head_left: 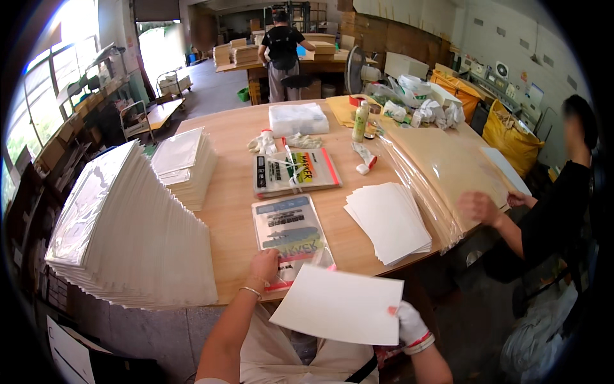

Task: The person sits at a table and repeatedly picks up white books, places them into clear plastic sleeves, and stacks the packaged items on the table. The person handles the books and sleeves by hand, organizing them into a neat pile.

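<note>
My gloved right hand [412,325] grips a white board [342,304] by its right edge and holds it tilted above my lap. The far left part of the board overlaps the near end of a clear printed plastic bag [291,227] lying on the table. My bare left hand [264,264], with a bracelet at the wrist, is on the bag's near left edge, its fingers curled against the plastic. Just beyond lies a stack of similar printed bags [297,171] with a white strip across it. To the right sits a loose pile of white boards [389,221].
Tall stacks of wrapped white boards [141,237] stand at the left table edge. White gloves [262,142], a bottle [360,121] and clear plastic sheets [298,120] lie farther back. A co-worker's hand [480,208] is over brown wrapped sheets [441,163] at right.
</note>
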Motion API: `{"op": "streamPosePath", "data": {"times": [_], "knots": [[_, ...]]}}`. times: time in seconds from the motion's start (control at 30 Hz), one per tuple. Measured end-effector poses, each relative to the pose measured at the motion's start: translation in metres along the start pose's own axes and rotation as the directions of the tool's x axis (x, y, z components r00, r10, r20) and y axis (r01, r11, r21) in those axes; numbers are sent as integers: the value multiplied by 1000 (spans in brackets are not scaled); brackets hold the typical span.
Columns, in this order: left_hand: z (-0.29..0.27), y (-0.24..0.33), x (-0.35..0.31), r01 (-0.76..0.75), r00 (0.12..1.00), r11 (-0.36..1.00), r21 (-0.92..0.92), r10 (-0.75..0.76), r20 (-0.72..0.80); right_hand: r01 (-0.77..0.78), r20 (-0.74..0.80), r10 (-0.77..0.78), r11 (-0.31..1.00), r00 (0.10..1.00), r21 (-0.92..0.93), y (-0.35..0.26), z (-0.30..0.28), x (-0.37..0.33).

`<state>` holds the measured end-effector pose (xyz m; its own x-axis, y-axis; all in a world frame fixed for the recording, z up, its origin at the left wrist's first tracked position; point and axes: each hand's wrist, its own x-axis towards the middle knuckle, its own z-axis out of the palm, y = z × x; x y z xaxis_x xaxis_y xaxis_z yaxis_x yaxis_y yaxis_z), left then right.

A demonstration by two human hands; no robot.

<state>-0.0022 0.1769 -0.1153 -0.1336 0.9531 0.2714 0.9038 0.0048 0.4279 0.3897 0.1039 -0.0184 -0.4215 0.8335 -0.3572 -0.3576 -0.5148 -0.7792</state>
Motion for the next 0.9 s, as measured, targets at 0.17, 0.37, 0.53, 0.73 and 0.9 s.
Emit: {"op": "streamPosePath", "data": {"times": [0.17,0.37,0.53,0.73,0.9], "knots": [[-14,8,-25,100,956,994,-34,-105,-272,17,-165,19,977,986,214,65,-5,18],[-50,16,-12,551,834,498,-669,-341,433,87,-235,-25,962,972,258,81,34,9],[-52,46,-33,343,938,646,-682,-200,282,151,-256,-98,969,962,196,78,59,-10],[51,94,-86,-23,953,411,-911,-267,-145,10,-262,23,992,965,126,79,64,-23],[151,77,-126,-118,989,897,-425,146,34,-68,-321,95,993,942,95,94,67,-24]]}}
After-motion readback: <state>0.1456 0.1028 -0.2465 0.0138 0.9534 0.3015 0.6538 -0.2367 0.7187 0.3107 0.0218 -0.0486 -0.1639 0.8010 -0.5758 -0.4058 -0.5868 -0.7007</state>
